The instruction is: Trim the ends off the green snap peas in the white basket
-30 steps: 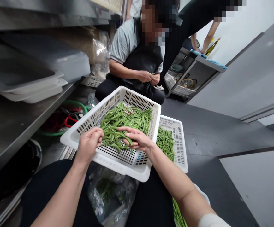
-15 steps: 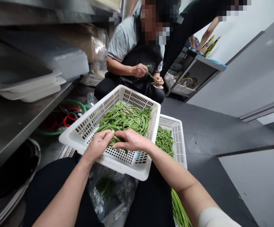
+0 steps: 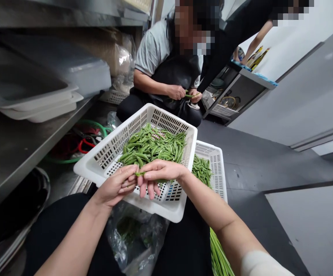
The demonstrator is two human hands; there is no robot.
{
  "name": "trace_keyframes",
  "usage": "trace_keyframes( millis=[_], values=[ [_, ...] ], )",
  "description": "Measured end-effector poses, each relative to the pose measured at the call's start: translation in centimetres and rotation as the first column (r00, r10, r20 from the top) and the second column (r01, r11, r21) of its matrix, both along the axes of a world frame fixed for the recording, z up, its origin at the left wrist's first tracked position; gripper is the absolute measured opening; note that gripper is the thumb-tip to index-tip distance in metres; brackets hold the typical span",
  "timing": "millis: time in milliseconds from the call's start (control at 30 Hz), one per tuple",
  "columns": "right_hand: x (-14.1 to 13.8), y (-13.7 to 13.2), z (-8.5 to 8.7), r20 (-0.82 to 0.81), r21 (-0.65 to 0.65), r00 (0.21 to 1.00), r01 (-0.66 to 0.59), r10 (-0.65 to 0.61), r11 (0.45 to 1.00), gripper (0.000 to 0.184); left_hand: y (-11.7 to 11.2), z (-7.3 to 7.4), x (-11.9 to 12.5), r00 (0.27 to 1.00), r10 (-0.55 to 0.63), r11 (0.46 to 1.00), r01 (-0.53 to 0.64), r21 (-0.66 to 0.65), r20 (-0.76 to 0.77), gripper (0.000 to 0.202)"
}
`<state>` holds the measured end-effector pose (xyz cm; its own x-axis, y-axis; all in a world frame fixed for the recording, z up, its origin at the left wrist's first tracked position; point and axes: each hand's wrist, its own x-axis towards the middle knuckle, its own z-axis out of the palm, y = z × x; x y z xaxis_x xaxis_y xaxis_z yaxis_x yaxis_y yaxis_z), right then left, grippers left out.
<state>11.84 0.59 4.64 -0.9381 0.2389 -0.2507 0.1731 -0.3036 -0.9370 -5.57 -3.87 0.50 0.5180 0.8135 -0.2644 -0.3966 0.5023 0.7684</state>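
Over the near side of a white plastic basket (image 3: 89,165), both my hands meet at one green pea pod (image 3: 139,174). My left hand (image 3: 120,183) pinches one end of the pod between thumb and fingertips. Thumb and forefinger of my right hand (image 3: 157,174) close on its other end, while the remaining fingers hang loosely below. A heap of green pea pods (image 3: 155,147) lies in the basket just beyond my hands. Part of the pod is hidden by my fingers.
A second white basket (image 3: 218,168) with pods stands at the right. A clear plastic bag (image 3: 139,237) hangs between my knees, and long green stalks (image 3: 220,255) lie to the right. Opposite, a crouching co-worker's hands (image 3: 185,93) hold a pod. A metal shelf (image 3: 40,147) runs along the left.
My hands have drawn back slightly from the heap, and a pod now shows between them. My right hand's lower fingers have come into view. The co-worker's hands have moved closer together.
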Motion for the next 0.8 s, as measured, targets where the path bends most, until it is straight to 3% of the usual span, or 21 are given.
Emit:
trace_keyframes(
  millis=[100, 167, 200, 267, 333, 367, 400, 433, 467, 500, 533, 567, 600, 700, 800],
  values=[
    [-0.8, -0.6, -1.0, -0.084, -0.052, 0.986, 0.137, -0.142, 0.989, 0.050, 0.1, -0.1, 0.0, 0.997, 0.062, 0.997, -0.060, -0.043, 0.051, 0.048],
    [-1.3, -0.5, -1.6, -0.104, -0.003, 0.921, 0.376, -0.375, 0.927, 0.045, 0.3, 0.2, -0.1, 0.983, 0.168, 0.986, -0.166, -0.027, 0.079, 0.047],
    [-1.4, -0.2, -1.8, -0.124, 0.018, 0.841, 0.532, -0.527, 0.846, 0.042, 0.3, 0.5, -0.2, 0.973, 0.212, 0.977, -0.211, -0.014, 0.087, 0.046],
    [-1.2, 0.9, -2.2, -0.172, 0.012, 0.570, 0.817, -0.803, 0.577, 0.035, 0.3, 1.0, -0.6, 0.966, 0.242, 0.970, -0.244, 0.015, 0.092, 0.044],
    [-0.9, 2.3, -2.8, -0.158, 0.044, 0.309, 0.951, -0.938, 0.306, 0.028, 0.2, 1.4, -1.1, 0.964, 0.247, 0.966, -0.253, 0.050, 0.097, 0.042],
    [-0.8, 2.8, -3.2, -0.128, 0.141, 0.267, 0.958, -0.955, 0.249, 0.025, 0.2, 1.5, -1.4, 0.959, 0.266, 0.960, -0.273, 0.066, 0.098, 0.041],
    [-0.8, 3.2, -3.7, -0.077, 0.303, 0.304, 0.914, -0.950, 0.268, 0.023, 0.2, 1.6, -1.6, 0.951, 0.294, 0.950, -0.302, 0.079, 0.097, 0.040],
    [-1.0, 3.3, -4.3, 0.010, 0.510, 0.400, 0.786, -0.916, 0.349, 0.021, 0.2, 1.6, -1.8, 0.941, 0.325, 0.939, -0.333, 0.086, 0.089, 0.037],
    [-1.4, 3.2, -5.1, 0.146, 0.711, 0.512, 0.541, -0.847, 0.449, 0.020, 0.3, 1.5, -1.9, 0.933, 0.352, 0.929, -0.358, 0.089, 0.074, 0.034],
    [-1.9, 2.9, -5.9, 0.311, 0.828, 0.583, 0.222, -0.751, 0.515, 0.019, 0.3, 1.4, -2.0, 0.928, 0.369, 0.924, -0.372, 0.091, 0.053, 0.030],
    [-2.6, 2.5, -6.8, 0.462, 0.849, 0.595, -0.082, -0.658, 0.522, 0.018, 0.4, 1.4, -2.0, 0.927, 0.374, 0.922, -0.375, 0.093, 0.030, 0.027],
    [-3.3, 2.0, -7.6, 0.573, 0.813, 0.572, -0.303, -0.588, 0.498, 0.016, 0.5, 1.3, -2.0, 0.929, 0.370, 0.924, -0.370, 0.094, 0.009, 0.025],
    [-4.0, 1.5, -8.4, 0.636, 0.771, 0.547, -0.427, -0.544, 0.472, 0.015, 0.6, 1.2, -1.9, 0.932, 0.362, 0.928, -0.360, 0.095, -0.010, 0.025],
    [-4.9, 0.8, -9.4, 0.679, 0.734, 0.540, -0.491, -0.497, 0.469, 0.017, 0.7, 1.2, -1.6, 0.941, 0.330, 0.942, -0.323, 0.089, -0.074, 0.026],
    [-3.9, 1.5, -8.4, 0.654, 0.756, 0.551, -0.452, -0.518, 0.474, 0.021, 0.7, 1.1, -1.4, 0.933, 0.326, 0.945, -0.315, 0.092, -0.153, 0.026]
  ],
)
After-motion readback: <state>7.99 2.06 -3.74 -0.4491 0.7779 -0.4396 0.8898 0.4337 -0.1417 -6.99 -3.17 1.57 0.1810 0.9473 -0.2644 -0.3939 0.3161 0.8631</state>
